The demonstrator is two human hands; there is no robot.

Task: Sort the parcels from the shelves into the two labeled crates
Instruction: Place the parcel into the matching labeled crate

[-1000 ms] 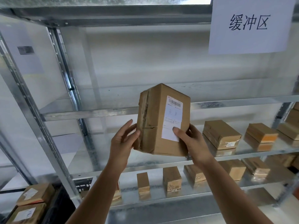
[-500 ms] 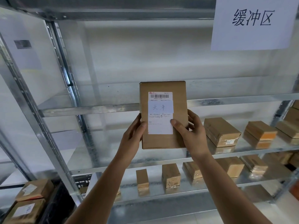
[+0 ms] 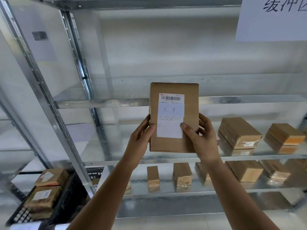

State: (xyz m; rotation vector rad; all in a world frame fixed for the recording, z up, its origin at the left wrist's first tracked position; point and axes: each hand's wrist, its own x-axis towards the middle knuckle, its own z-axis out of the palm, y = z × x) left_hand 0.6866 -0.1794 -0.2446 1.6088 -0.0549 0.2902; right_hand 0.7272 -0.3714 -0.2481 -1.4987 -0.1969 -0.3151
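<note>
Before shelves (image 3: pixel 166 103), hands (image 3: pixel 172 140) hold parcel (image 3: pixel 191 117) upright, label (image 3: pixel 171 115) facing.

A parcel storeroom: steel shelving (image 3: pixel 103 103) stacked with taped cartons (image 3: pixel 239 135), paper sign (image 3: pixel 272 22).

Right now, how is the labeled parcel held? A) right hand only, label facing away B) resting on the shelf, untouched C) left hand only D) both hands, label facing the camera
D: the left hand and the right hand grip opposite sides of the parcel, held upright in front of the shelves, and its white label with barcode and handwriting faces the camera.
</note>
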